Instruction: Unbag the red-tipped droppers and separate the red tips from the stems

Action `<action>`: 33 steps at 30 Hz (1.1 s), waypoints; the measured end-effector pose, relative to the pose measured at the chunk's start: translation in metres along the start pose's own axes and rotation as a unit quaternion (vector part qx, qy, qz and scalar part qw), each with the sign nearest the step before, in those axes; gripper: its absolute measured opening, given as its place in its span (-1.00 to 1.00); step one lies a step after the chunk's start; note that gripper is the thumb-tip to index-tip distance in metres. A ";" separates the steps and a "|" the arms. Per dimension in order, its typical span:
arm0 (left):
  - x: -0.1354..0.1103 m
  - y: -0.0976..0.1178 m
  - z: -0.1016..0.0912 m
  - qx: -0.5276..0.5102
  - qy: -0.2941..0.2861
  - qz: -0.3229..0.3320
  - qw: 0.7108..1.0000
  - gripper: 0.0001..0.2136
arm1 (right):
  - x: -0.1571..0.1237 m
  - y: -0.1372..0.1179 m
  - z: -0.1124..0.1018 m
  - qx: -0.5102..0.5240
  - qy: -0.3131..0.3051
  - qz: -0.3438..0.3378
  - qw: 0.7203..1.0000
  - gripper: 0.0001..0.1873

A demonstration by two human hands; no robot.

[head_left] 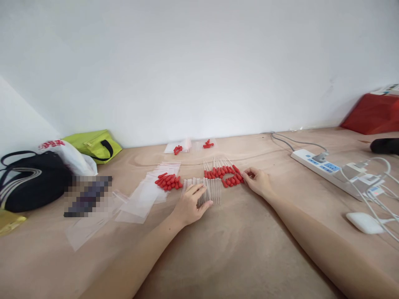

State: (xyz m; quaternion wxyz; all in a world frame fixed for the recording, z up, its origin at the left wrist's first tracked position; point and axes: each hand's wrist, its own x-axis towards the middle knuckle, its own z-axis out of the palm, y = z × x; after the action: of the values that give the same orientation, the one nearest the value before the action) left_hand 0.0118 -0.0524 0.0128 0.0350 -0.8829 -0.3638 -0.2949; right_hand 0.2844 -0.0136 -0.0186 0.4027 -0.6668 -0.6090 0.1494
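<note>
My left hand (190,206) lies palm down, fingers apart, over a row of clear thin glass tubes (215,195). Beside it on the left is a pile of red rubber bulbs (168,182). My right hand (259,182) has its thumb and fingertips pinched together at the right end of a group of red dropper bulbs (231,181), on the outermost one. Behind the tubes, droppers (222,170) lie in a row, red bulbs toward me and clear stems pointing to the wall.
Clear zip bags (139,203) are spread at the left. Two bags with red droppers (177,150) lie by the wall. A white power strip (324,170) with cables and a white charger (364,223) are at the right. A black bag (37,178) and a green bag (96,145) stand left.
</note>
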 end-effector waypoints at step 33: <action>-0.008 -0.020 -0.007 0.041 0.033 0.007 0.999 -0.75 | 0.051 -0.045 0.001 -0.118 -0.069 0.138 0.981 -0.71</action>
State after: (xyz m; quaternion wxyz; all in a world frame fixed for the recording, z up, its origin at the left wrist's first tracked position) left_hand -0.0090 -0.0442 0.0111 0.0850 -0.8729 -0.3684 -0.3083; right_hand 0.2635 0.0309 0.0282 0.2536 -0.7752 -0.5510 0.1763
